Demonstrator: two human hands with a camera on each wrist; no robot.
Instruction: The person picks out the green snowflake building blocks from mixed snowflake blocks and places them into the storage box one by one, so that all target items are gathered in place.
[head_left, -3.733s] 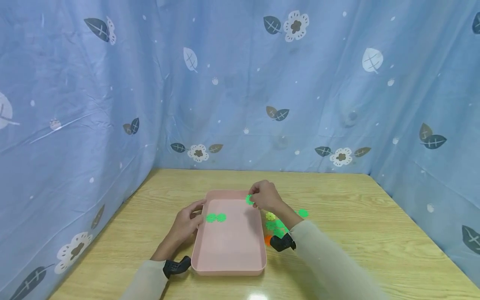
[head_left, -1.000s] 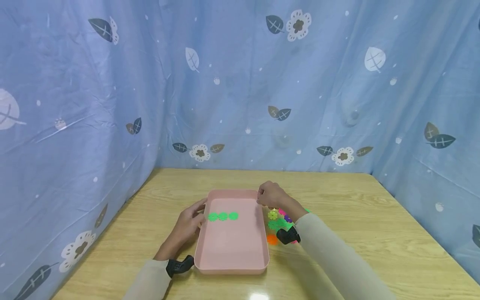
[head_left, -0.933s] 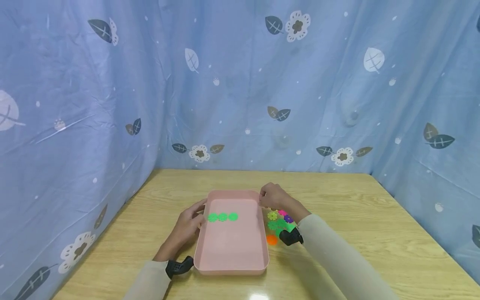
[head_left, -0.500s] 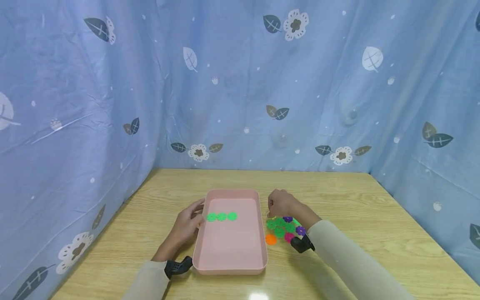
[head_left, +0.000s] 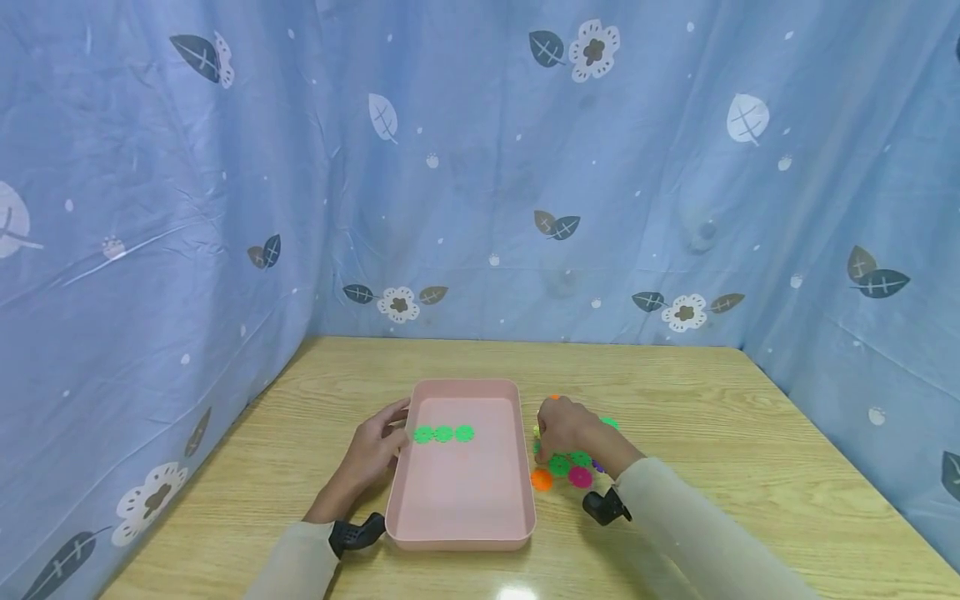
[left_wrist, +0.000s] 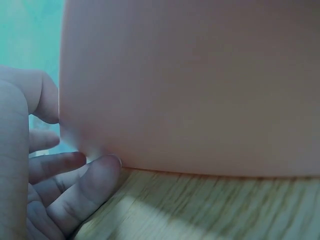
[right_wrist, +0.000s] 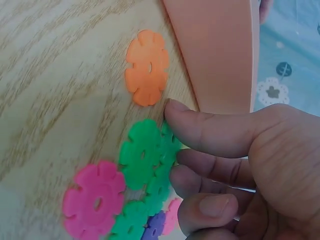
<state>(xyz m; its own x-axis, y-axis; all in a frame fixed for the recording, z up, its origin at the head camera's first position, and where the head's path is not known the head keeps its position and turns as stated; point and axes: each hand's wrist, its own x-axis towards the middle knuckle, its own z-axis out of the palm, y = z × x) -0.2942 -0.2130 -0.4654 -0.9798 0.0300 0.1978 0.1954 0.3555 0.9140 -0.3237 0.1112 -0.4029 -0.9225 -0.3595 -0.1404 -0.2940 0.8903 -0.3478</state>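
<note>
My left hand (head_left: 371, 446) rests against the left side of a pink tray (head_left: 462, 500). In the left wrist view the thumb (left_wrist: 102, 175) touches the tray's outer wall and a bent finger meets its edge. Inside the tray, three green snowflake discs (head_left: 444, 433) lie in a row, near the left wall. To the tray's right, my right hand (head_left: 566, 425) reaches down over a pile of loose discs. The right wrist view shows its thumb (right_wrist: 200, 127) beside green discs (right_wrist: 141, 154), fingers apart from the thumb, nothing visibly held.
Beside the tray's right wall lie an orange disc (head_left: 542, 480) and a pink disc (head_left: 581, 477). Purple and yellow ones are partly hidden by the right hand. Another green disc (head_left: 609, 422) lies farther right. A blue patterned curtain (head_left: 480, 167) stands behind the wooden table (head_left: 675, 392).
A green disc pinched in my right hand earlier now lies third in the tray's row. The right hand has moved out rightward and down toward me over the pile. The left hand stays put.
</note>
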